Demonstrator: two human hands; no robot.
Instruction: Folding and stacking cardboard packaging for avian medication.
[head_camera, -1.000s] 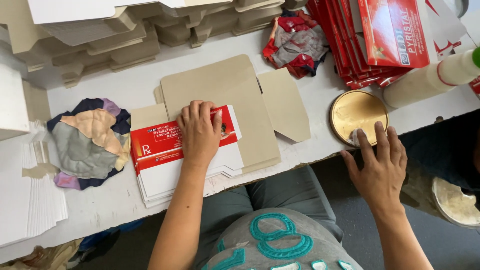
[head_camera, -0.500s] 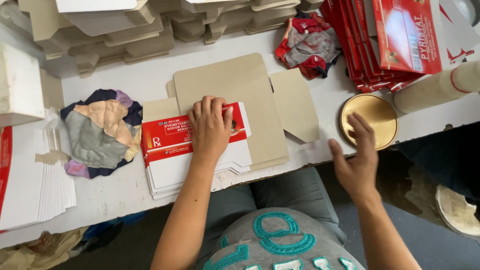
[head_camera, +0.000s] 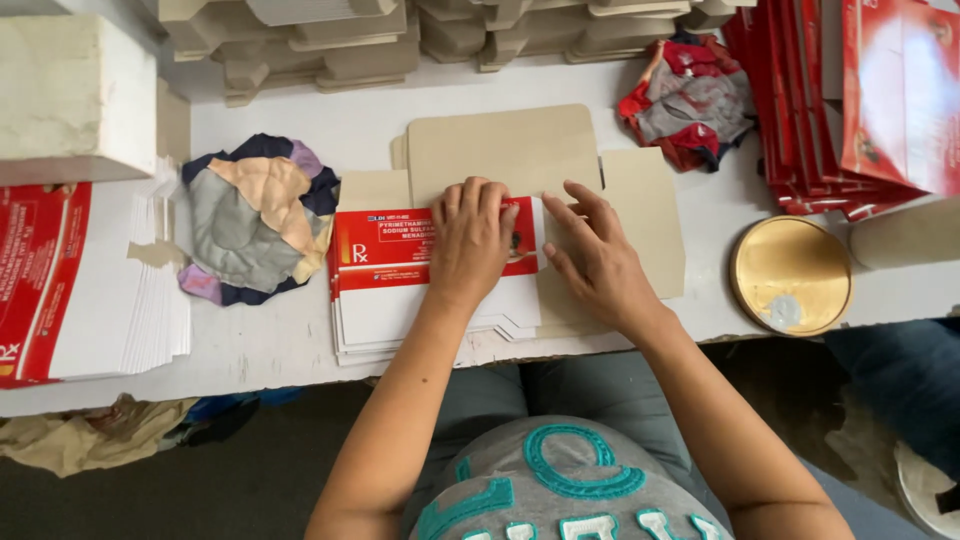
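Flattened red-and-white cartons lay stacked at the worktop's near edge, your left hand pressed flat and open on top, gripping nothing. Your right hand had moved off the round gold lid where it sat a second before; it rested open, fingers spread, on the plain tan card blank just beside the stack.

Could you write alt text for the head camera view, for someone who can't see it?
A person's left hand presses on a stack of red-and-white flat cartons on a white table, while the right hand rests on an unfolded brown carton blank. A gold round lid lies nearby.
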